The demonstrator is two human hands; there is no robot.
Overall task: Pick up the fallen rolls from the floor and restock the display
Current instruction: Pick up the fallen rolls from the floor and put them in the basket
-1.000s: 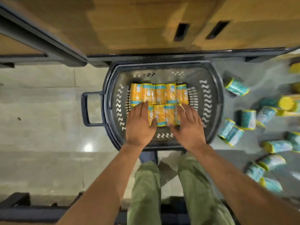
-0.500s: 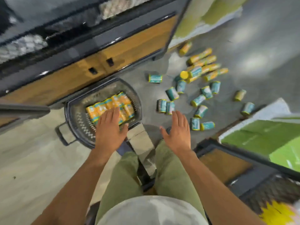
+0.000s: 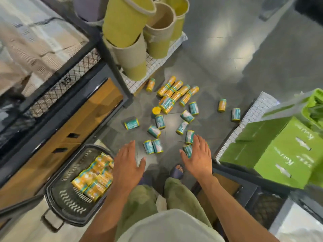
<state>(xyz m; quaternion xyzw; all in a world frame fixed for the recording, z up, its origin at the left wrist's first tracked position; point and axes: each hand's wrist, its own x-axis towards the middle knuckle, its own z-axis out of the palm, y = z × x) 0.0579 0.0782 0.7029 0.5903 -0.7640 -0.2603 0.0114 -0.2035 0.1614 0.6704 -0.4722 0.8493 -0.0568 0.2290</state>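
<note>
- The left hand is hovering at lower centre, fingers straight and close together, thumb out, holding nothing, just right of the basket.
- The right hand is reaching out flat, fingers together, gripping nothing. It is overlapping a teal roll; whether it is touching cannot be told.
- The fallen rolls are lying scattered on the grey floor in mid-frame, with teal ones nearer the hands and an orange cluster further up.
- The dark basket is sitting at lower left, carrying packed orange rolls.
- Stacked yellow-green bins are leaning at top centre, and green cartons are sitting at right.
</note>
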